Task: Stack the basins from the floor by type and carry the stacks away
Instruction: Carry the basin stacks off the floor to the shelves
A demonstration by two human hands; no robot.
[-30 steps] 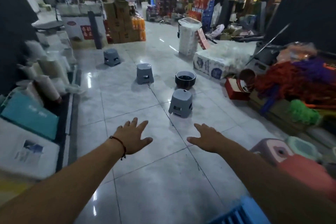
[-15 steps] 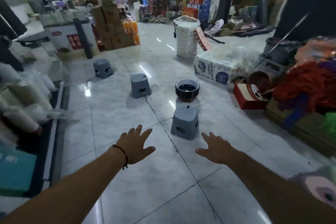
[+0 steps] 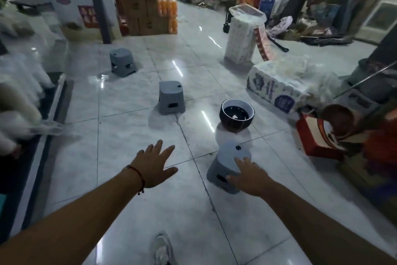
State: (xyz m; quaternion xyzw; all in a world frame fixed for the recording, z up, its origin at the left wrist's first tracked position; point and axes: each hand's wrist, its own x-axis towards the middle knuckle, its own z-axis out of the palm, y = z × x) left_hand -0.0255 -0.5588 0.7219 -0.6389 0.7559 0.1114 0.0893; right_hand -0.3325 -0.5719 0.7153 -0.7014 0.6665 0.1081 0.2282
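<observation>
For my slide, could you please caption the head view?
Both open hands reach toward the nearest grey stool on the tiled floor.

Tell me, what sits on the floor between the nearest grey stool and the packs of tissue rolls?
A dark basin with a white rim, per the head view.

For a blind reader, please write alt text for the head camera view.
Two open hands, left hand and right hand, reach toward the nearest grey stool on a shiny tiled shop floor. Beyond stand a dark basin and two more grey stools.
</observation>
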